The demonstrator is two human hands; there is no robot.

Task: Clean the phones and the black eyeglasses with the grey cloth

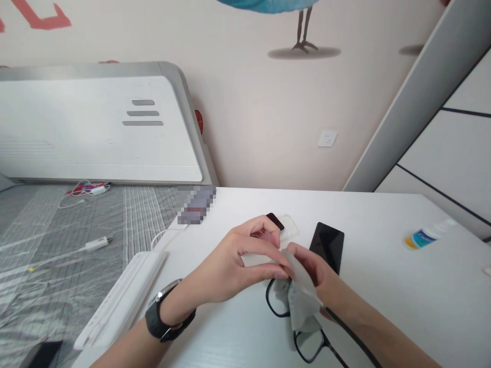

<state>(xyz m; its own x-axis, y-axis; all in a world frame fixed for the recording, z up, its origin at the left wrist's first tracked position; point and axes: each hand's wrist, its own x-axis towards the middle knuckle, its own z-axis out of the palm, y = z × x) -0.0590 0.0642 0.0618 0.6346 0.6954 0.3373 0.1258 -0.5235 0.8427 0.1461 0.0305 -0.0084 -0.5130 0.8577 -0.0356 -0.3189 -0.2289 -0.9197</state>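
My left hand [238, 263], with a black wristwatch [164, 312] on its wrist, reaches across the white table [383, 327]. Its fingertips meet a grey cloth [301, 291], which my right hand [310, 271] also pinches. That cloth is wrapped over one lens of black-framed glasses [309, 347], and a temple arm runs along my right forearm. Behind my hands lie a black phone [328, 245] and a small dark object [275, 221] on a translucent sheet [290, 228]. Part of the sheet is hidden by my left hand.
A small white bottle with a blue and yellow label [427, 236] lies at the table's right. A white power strip [118, 301] sits along the left edge, beside a pixelated object [196, 205]. Cables lie on grey plaid fabric [76, 255] beyond that edge.
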